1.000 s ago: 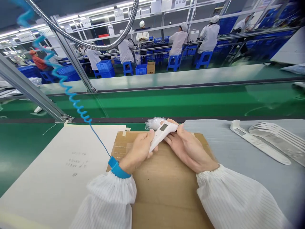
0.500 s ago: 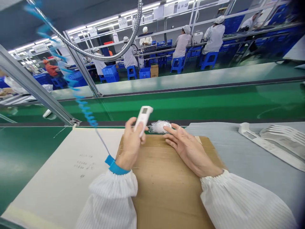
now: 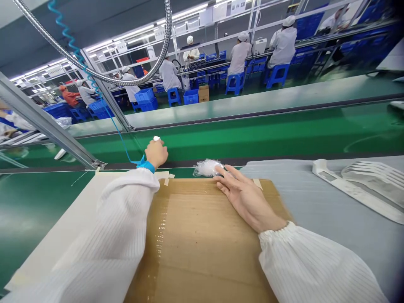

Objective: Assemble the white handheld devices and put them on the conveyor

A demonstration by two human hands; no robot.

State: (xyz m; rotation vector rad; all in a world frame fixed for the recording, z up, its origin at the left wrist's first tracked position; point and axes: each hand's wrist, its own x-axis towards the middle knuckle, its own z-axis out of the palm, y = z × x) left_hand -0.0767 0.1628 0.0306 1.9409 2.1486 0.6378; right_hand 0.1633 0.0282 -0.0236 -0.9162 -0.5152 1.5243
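The white piece point(image 3: 157, 138) is over the green belt point(image 3: 227, 136), beyond the bench edge; only its tip shows above your curled left hand point(image 3: 157, 153). You seem to grip it along its length, perhaps for firmness. Your right hand's point(image 3: 244, 195) fingers are loosely spread, tips at the wrap point(image 3: 205, 168), perhaps steadying it. Beneath, the cardboard point(image 3: 202, 252) probably pads the bench. Your left wrist wears a blue strap point(image 3: 145, 164), likely for grounding.
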